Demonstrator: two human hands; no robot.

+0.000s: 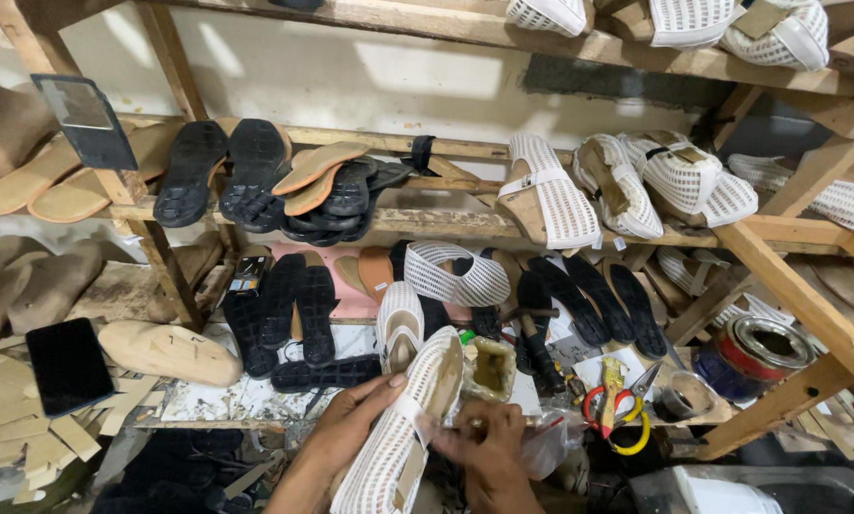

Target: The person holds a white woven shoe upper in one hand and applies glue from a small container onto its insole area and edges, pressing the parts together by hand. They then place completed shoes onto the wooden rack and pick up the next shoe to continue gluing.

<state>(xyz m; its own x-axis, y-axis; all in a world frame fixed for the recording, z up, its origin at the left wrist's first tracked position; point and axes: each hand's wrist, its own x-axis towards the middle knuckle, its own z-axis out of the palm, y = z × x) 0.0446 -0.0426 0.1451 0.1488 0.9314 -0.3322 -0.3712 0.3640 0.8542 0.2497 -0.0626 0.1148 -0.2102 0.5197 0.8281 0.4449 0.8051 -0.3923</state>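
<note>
Mesh shoe upper, light and floppy (by its look), lies gripped in left hand while right hand pinches its edge.

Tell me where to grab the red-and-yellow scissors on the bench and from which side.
Grip the scissors by the red and yellow handle loops, coming from the near side. The loops lie toward the person, next to the right hand, while the blades point away toward the back of the bench. That judgement rests on their pose alone.

Black soles on wooden shelf — scissors, tin can below
</note>
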